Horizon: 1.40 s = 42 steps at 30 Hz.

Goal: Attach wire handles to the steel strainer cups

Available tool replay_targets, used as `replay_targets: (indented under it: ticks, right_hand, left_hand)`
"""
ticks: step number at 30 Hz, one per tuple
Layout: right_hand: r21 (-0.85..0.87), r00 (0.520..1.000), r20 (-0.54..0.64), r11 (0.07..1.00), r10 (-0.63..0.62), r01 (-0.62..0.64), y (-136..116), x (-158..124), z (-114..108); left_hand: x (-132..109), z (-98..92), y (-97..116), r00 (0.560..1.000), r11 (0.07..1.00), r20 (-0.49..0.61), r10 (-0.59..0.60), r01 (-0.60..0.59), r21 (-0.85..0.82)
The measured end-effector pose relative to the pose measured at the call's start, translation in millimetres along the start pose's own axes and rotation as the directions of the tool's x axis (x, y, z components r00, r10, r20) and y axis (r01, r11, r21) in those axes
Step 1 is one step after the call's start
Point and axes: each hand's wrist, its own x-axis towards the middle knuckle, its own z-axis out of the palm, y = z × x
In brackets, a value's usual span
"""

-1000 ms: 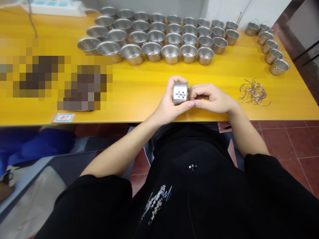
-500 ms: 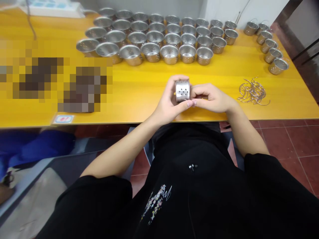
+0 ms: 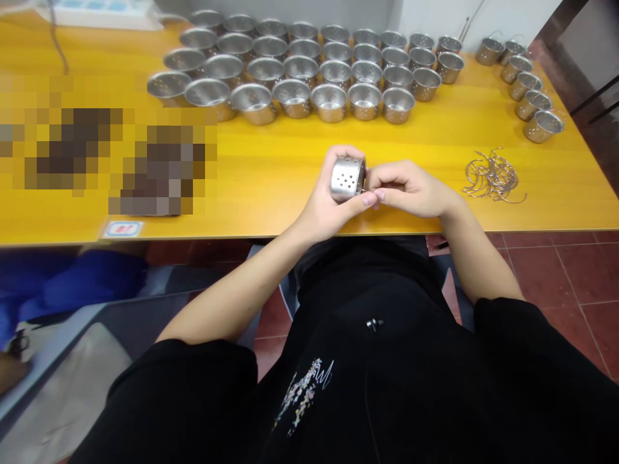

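A small perforated steel cup [image 3: 346, 178] lies on its side in my left hand [image 3: 329, 203], whose fingers wrap round it just above the near edge of the yellow table [image 3: 271, 167]. My right hand [image 3: 411, 190] is closed beside the cup's rim, thumb and fingers pinched together against it; a thin wire seems to be in the pinch, but it is too small to be sure. Both hands touch each other at the cup.
Several rows of the same steel cups [image 3: 300, 71] stand at the back of the table. A few cups with wire handles [image 3: 525, 84] line the far right. A pile of loose wire handles [image 3: 491, 177] lies right of my hands. A white power strip [image 3: 97, 13] is far left.
The cup has been turned slightly in my left hand, its holed base now tilted more to the left. Both hands stay in the same place.
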Motion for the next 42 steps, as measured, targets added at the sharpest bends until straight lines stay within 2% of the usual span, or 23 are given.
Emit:
replay_targets:
  ticks: [8, 12, 16, 26, 32, 42]
  right_hand:
    - [-0.002, 1.0, 0.012, 1.0, 0.013, -0.013, -6, 0, 0]
    - [-0.019, 0.999, 0.023, 0.999, 0.026, -0.026, -10, 2, 1]
    - [-0.03, 1.0, 0.016, 0.999, 0.013, -0.013, -11, 3, 2]
    - [-0.074, 0.996, -0.037, 0.994, -0.082, 0.079, -4, 1, 1]
    - [-0.078, 0.997, -0.018, 0.994, -0.073, 0.071, -3, 2, 0]
    - [-0.105, 0.999, 0.01, 0.993, -0.049, 0.05, -5, 3, 2]
  left_hand:
    - [4, 3.4, 3, 0.991, 0.99, -0.038, 0.127, -0.129, -0.057]
    - [3, 3.9, 0, 0.992, 0.989, -0.038, 0.118, -0.121, -0.087]
    - [4, 1.3, 0, 0.995, 0.994, -0.024, 0.101, -0.102, -0.036]
    - [4, 1.8, 4, 0.999, 1.0, -0.046, 0.019, -0.018, 0.012]
    - [5, 3.4, 5, 0.996, 0.995, -0.04, 0.083, -0.085, -0.055]
    - [4, -2.7, 3, 0.996, 0.994, -0.006, 0.092, -0.091, 0.052]
